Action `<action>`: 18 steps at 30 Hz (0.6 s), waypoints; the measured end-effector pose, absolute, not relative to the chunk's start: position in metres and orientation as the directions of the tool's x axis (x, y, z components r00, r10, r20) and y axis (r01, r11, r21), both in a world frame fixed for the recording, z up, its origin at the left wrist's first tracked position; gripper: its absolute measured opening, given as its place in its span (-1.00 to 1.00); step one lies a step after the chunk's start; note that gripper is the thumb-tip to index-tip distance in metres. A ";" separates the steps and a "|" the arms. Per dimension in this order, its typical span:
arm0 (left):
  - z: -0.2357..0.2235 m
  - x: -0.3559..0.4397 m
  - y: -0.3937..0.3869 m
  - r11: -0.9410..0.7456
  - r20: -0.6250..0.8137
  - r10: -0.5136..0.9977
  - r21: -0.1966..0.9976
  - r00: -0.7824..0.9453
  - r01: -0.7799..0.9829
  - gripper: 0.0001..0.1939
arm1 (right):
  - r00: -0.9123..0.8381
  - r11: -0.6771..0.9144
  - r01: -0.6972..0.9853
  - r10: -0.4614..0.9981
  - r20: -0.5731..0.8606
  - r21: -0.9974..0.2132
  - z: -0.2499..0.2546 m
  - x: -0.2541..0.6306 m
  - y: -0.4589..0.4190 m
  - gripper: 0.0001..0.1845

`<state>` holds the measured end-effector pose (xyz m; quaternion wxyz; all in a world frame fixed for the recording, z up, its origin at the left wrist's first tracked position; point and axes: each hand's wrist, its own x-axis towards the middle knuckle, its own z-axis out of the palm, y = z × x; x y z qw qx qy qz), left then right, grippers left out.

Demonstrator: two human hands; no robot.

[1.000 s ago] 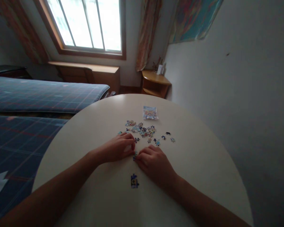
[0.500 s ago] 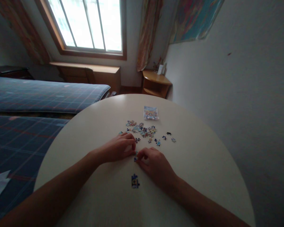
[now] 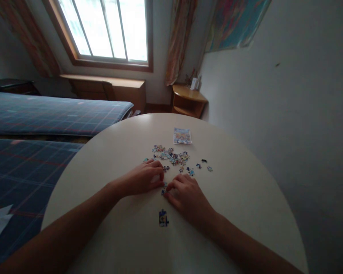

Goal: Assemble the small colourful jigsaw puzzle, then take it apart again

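Between my two hands lie small jigsaw puzzle pieces [image 3: 163,192], low on the white table. My left hand [image 3: 145,177] rests on the left, its thumb and fingertips closed at the upper piece. From the right, my right hand [image 3: 187,195] pinches at the lower piece with thumb and forefinger. The fingers partly cover both pieces, so whether they interlock cannot be made out. Nearer to me sits a joined dark-blue puzzle section [image 3: 163,218] with a yellowish figure. Beyond my hands spreads a pile of loose puzzle pieces [image 3: 174,158].
A picture packet [image 3: 182,136] lies behind the pile on the round table [image 3: 237,179]. Several stray pieces [image 3: 204,161] are off to the right. Plaid mattresses [image 3: 60,114] stand at the left, a wall [image 3: 297,125] at the right, and a corner shelf [image 3: 189,94] behind.
The fingers of my right hand have lifted and shifted slightly, with the thumb still at the lower piece. My left hand stays nearly still.
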<state>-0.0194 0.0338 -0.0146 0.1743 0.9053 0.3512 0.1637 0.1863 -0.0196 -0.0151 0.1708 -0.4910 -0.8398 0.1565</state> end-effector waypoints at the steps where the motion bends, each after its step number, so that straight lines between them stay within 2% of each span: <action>1: -0.015 -0.019 0.034 -0.693 0.172 0.693 0.429 0.700 0.579 -0.95 | -0.464 0.472 0.770 0.876 0.132 -0.429 -0.015 0.186 -0.019 -0.91; 13: -0.014 -0.020 0.034 -0.691 0.171 0.694 0.430 0.699 0.581 -0.94 | -0.444 0.509 0.779 0.860 0.251 -0.367 -0.022 0.185 -0.016 -0.92; 15: -0.016 -0.020 0.034 -0.695 0.178 0.690 0.434 0.701 0.574 -0.94 | -0.458 0.534 0.787 0.842 0.286 -0.310 -0.022 0.185 -0.016 -0.92; 18: -0.017 -0.020 0.035 -0.695 0.182 0.691 0.431 0.700 0.575 -0.94 | -0.519 0.595 0.789 0.778 0.353 -0.151 -0.021 0.185 -0.017 -0.89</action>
